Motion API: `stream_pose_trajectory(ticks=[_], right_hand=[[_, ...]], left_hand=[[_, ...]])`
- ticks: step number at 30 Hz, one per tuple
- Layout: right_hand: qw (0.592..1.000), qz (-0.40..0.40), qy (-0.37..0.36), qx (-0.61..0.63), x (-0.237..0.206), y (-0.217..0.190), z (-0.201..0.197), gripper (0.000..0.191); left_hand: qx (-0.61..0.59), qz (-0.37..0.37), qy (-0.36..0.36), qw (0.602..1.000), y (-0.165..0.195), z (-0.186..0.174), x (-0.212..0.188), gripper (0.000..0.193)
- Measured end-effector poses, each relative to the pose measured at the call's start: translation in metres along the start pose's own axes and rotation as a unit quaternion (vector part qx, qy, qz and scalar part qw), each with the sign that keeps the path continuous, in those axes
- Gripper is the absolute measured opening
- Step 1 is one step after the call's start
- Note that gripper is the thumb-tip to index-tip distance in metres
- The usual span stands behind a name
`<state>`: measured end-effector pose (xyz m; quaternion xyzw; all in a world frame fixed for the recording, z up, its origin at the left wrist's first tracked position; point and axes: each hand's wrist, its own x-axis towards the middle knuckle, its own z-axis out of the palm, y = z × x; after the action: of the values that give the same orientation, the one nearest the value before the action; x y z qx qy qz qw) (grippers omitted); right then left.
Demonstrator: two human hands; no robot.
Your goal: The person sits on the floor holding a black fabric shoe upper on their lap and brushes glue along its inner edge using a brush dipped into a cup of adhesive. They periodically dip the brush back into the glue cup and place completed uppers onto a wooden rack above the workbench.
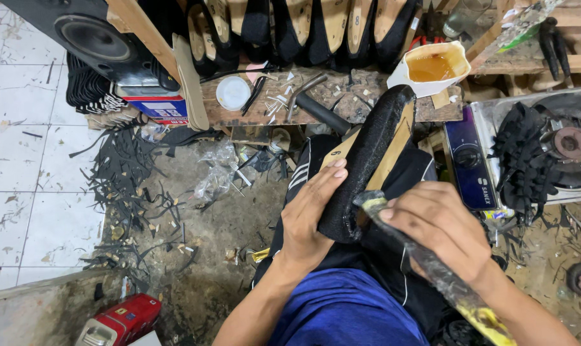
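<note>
head view: left hand (313, 214) fingers pressed flat on a black shoe upper (367, 160); right hand (441, 224) fingers curled round a glue-caked brush (431, 263); red-blue box (159, 106) at ten o'clock.

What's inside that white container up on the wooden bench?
The white container holds an amber, translucent liquid, filling most of it. Its bottom and anything sunk in the liquid cannot be seen. Both hands are away from it, busy with the black shoe piece.
</note>
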<state>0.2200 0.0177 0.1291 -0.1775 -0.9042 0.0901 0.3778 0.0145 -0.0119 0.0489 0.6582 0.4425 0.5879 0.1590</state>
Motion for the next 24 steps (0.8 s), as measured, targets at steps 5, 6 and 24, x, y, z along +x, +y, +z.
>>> stream_pose_trajectory(ticks=[5, 6, 24], right_hand=[[0.999, -0.016, -0.031, 0.016, 0.004, -0.001, -0.001, 0.027], [0.999, -0.015, -0.028, 0.025, 0.005, -0.002, 0.0, 0.027], [0.998, -0.011, -0.062, 0.013, 0.012, 0.002, -0.009, 0.029]], left_hand=[[-0.017, -0.014, -0.012, 1.0, 0.0, 0.0, 0.001, 0.056], [-0.019, -0.017, -0.014, 1.0, 0.002, 0.0, 0.0, 0.057], [-0.112, -0.104, -0.063, 0.986, 0.003, 0.0, -0.001, 0.063]])
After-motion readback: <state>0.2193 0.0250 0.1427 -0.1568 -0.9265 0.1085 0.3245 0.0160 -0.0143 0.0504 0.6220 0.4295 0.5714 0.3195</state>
